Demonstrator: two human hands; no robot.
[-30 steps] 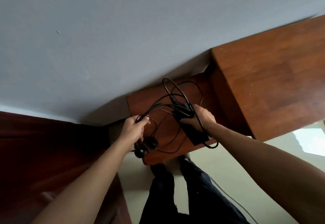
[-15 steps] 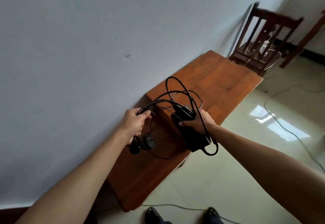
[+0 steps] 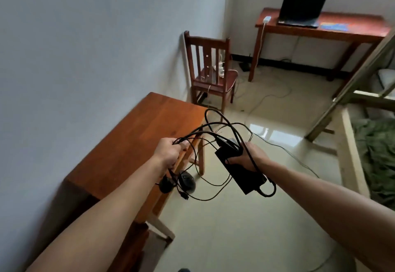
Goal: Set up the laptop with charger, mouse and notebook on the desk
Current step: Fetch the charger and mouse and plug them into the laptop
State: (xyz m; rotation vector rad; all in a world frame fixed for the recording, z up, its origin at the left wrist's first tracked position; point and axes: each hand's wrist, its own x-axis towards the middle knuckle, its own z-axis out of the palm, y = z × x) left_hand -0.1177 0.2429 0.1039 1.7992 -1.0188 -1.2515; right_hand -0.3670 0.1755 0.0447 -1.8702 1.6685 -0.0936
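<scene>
My right hand (image 3: 249, 158) grips the black charger brick (image 3: 241, 169), held in the air beside the near wooden table (image 3: 136, 143). My left hand (image 3: 170, 153) grips a bundle of black cables (image 3: 215, 126). A black mouse (image 3: 187, 182) and a plug (image 3: 165, 185) dangle below it. Far across the room an open black laptop (image 3: 301, 6) stands on the wooden desk (image 3: 352, 30). A colourful flat notebook or pad (image 3: 334, 25) lies to the right of the laptop.
A wooden chair (image 3: 210, 73) with a white power strip stands against the wall between table and desk. Loose cables run over the glossy floor (image 3: 267, 105). A wooden bed frame (image 3: 350, 135) with green bedding fills the right side. A white adapter (image 3: 266, 18) sits on the desk's left end.
The view has swung up and to the right from the near table towards the far desk. Both hands carried the charger, cables and mouse off the tabletop into the air.
</scene>
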